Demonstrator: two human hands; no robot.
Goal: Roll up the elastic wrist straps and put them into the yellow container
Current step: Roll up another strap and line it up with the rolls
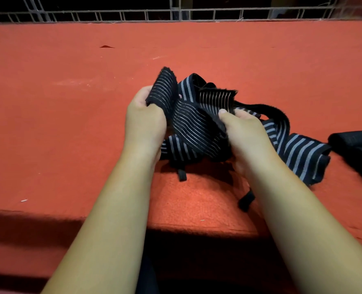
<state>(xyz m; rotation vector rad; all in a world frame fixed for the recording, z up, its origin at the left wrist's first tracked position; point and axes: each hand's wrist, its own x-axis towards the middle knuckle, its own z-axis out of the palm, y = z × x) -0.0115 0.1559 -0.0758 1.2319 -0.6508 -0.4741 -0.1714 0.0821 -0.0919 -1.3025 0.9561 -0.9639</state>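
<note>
Tangle of elastic wrist straps [197, 126], black with pale grey stripes, held at the centre of the frame just above a red felt surface [70, 124]. One striped length trails to the right and lies on the felt. Two narrow black loop ends [181, 175] hang from the bundle's lower edge.

The left hand [144, 126] grips an upturned strap end. Its thumb [155, 110] is pressed against the fabric and its fingers are curled behind, mostly hidden. The right hand [247, 134] pinches a folded section. Its thumb [223, 113] lies on top; the other fingers are under the cloth, so their spread cannot be told.

Two dark rolled bundles [351, 139] rest on the felt at the right edge of the frame, near the trailing strap. A metal wire grid [176, 14] runs along the top of the frame.
</note>
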